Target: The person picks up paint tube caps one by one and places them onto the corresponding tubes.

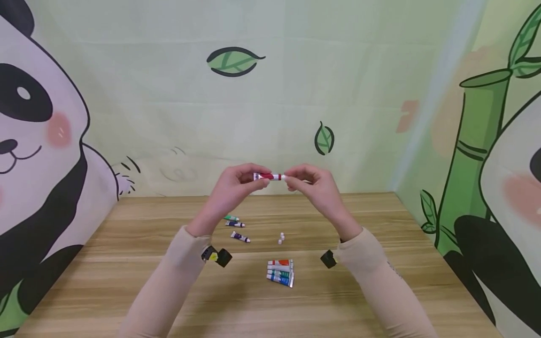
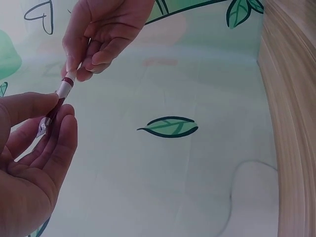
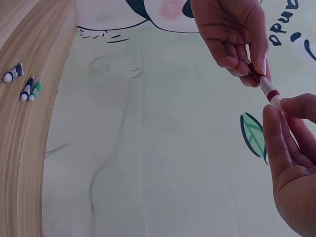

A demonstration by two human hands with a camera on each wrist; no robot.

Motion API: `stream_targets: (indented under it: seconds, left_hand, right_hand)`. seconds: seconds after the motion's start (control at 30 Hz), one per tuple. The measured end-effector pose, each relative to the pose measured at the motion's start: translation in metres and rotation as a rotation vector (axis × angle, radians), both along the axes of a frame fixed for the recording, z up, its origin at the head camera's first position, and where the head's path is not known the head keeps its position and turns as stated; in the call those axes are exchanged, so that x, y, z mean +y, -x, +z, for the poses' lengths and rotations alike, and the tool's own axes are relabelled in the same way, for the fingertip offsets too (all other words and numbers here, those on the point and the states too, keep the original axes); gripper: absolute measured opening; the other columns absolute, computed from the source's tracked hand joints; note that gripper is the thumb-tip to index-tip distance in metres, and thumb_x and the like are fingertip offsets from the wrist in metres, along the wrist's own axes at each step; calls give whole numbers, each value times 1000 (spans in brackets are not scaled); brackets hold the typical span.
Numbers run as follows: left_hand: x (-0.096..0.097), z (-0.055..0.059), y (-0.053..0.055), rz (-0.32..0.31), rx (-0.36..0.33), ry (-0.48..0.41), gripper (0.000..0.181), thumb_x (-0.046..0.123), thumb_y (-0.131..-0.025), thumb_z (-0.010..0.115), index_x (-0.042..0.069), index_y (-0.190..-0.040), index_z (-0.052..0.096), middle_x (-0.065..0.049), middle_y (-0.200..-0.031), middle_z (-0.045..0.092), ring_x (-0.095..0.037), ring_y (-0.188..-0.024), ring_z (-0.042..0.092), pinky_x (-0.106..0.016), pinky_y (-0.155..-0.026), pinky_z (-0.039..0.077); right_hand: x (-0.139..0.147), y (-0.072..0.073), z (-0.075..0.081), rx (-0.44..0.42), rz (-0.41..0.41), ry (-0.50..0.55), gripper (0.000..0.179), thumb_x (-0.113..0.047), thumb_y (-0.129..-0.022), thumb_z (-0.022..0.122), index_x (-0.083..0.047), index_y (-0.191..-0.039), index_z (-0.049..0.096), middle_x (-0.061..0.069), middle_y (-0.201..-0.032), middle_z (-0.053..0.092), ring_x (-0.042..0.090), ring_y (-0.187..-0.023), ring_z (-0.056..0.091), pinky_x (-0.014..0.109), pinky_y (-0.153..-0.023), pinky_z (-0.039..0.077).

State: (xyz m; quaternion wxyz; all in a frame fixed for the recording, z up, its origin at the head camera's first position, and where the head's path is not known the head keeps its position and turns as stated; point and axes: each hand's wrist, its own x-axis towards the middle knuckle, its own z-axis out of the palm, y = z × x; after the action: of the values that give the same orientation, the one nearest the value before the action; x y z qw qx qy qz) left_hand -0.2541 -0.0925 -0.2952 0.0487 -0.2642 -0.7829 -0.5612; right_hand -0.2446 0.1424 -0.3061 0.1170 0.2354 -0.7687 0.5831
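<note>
Up above the table, my left hand (image 1: pixel 236 184) pinches a small red-and-white paint tube (image 1: pixel 270 177) by its body, thumb in front and fingers behind. Its white cap (image 3: pixel 276 100) points right, and my right hand (image 1: pixel 314 188) pinches the tube at that end between thumb and fingertips. In the left wrist view the tube (image 2: pixel 64 89) slants between both hands, its flat crimped end partly hidden by my left fingers (image 2: pixel 61 143). Fingers cover most of the cap.
On the wooden table (image 1: pixel 203 300), several paint tubes (image 1: pixel 280 272) lie side by side near the front. Three more tubes, including a dark purple one (image 1: pixel 240 236), lie to the left. Small white caps (image 1: pixel 282 237) sit mid-table. A printed panda backdrop (image 1: pixel 296 84) rises behind.
</note>
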Motion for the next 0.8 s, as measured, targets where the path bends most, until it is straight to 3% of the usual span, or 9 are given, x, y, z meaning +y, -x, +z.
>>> stream_targets:
  seconds: [0.23,0.63,0.8]
  left_hand:
    - [2,-1,-3,7,-4,-11,24,23,-95,73,10,-115,74,-11,-101,74,-24,-81,62,-33,-70,45]
    - [5,-4,-7,20,-6,-50,24,23,-95,73,11,-116,74,-4,-97,76,-23,-84,64,-33,-72,47]
    - [9,-4,-8,30,20,-61,23,22,-95,73,11,-115,75,-5,-91,75,-20,-73,58,-28,-62,40]
  right_hand:
    - [2,-2,-2,-43,14,5,24,-22,-96,71,-5,-112,73,9,-105,73,24,-91,70,39,-86,56]
    - [1,-1,-7,-96,21,76,28,-27,-95,72,-5,-111,74,9,-103,73,25,-91,71,37,-85,58]
    - [0,1,-8,-105,26,96,31,-28,-98,68,-1,-111,72,12,-100,72,28,-92,70,36,-85,58]
